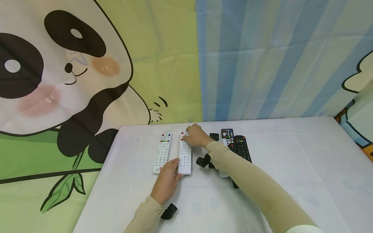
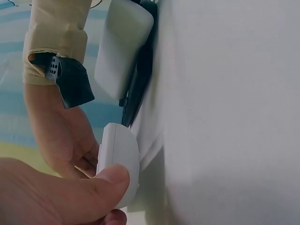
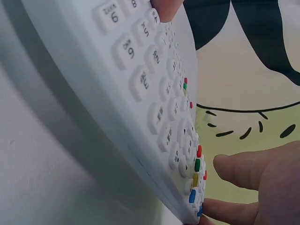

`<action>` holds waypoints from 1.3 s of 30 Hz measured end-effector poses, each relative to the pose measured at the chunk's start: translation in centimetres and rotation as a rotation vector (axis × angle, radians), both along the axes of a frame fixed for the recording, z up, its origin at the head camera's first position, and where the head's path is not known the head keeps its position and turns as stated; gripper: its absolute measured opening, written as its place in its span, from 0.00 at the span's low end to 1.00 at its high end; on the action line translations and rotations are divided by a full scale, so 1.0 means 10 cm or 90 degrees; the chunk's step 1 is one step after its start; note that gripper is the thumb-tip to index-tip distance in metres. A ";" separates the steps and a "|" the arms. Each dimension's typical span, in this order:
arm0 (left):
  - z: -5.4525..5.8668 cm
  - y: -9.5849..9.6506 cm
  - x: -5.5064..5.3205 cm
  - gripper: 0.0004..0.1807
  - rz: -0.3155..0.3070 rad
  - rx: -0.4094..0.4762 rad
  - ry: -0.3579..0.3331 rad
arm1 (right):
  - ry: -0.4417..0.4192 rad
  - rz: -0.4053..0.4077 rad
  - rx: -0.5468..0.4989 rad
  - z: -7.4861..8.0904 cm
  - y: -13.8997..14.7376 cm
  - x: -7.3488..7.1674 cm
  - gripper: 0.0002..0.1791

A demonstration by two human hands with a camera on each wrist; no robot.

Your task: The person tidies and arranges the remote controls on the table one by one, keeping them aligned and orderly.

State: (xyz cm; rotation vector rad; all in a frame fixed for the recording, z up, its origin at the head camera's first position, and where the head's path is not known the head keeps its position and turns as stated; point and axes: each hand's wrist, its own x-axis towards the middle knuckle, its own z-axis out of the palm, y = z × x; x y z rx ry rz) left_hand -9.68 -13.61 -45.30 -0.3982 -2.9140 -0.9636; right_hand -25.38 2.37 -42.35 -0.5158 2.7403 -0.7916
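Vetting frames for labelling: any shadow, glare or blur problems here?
Head: lighting looks even, no strong glare, but labels on the held white remote are too small to read; left wrist: soft shadow on the white cloth beside that remote; right wrist: near digits readable, farther labels indistinct, shadow along the remote's edge.

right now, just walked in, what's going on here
A person is handling a white remote over a white-covered table. The left hand grips its near end, and the right hand is at its far end. A second white remote lies to the left, and black remotes are grouped to the right, partly hidden by the right sleeve.
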 end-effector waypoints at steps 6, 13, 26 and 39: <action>0.00 -0.04 -0.01 0.33 0.016 -0.002 -0.005 | -0.001 -0.005 0.003 -0.02 -0.09 0.00 0.29; 0.00 -0.06 -0.02 0.31 0.028 -0.032 0.012 | -0.002 -0.015 0.005 -0.07 -0.12 -0.02 0.29; -0.01 -0.08 -0.03 0.30 0.045 -0.067 0.025 | -0.018 -0.035 -0.014 -0.20 -0.24 -0.07 0.28; -0.01 -0.09 -0.03 0.30 0.050 -0.091 0.041 | -0.007 -0.030 -0.004 -0.23 -0.24 -0.03 0.29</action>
